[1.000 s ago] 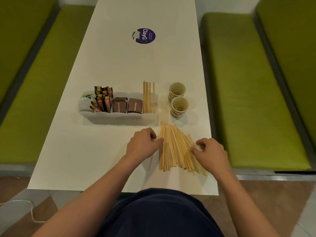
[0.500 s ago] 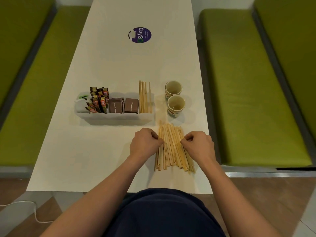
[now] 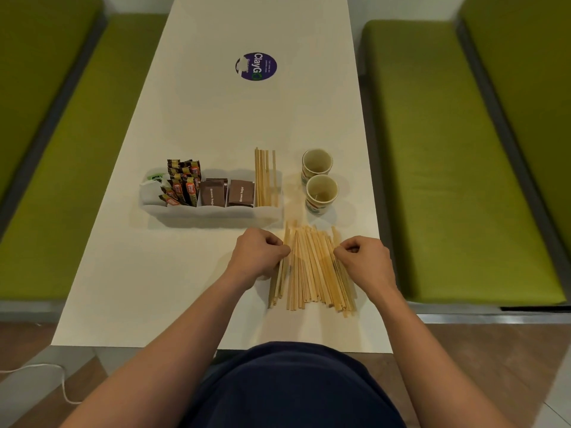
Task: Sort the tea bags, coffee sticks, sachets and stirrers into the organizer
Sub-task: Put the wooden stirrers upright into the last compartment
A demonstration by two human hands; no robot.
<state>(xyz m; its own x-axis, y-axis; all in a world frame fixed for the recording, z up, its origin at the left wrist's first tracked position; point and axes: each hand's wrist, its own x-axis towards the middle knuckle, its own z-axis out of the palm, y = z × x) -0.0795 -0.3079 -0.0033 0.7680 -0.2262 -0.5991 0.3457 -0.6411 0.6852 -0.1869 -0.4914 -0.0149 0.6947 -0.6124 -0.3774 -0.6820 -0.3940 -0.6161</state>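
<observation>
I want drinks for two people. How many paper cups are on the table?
2. Both stand right of the organizer: far cup behind, near cup in front, close together. None appear hidden.

Loose wooden stirrers [image 3: 312,270] lie fanned flat on the worktop. The white organizer [image 3: 213,211] behind them holds upright stirrers, brown sachets [image 3: 241,193] and coffee sticks [image 3: 183,186].

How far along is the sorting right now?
Mostly done: the organizer holds tea bags, coffee sticks, sachets and some stirrers. In hand: left hand and right hand bunching the loose stirrers. Left: moving those in.
</observation>
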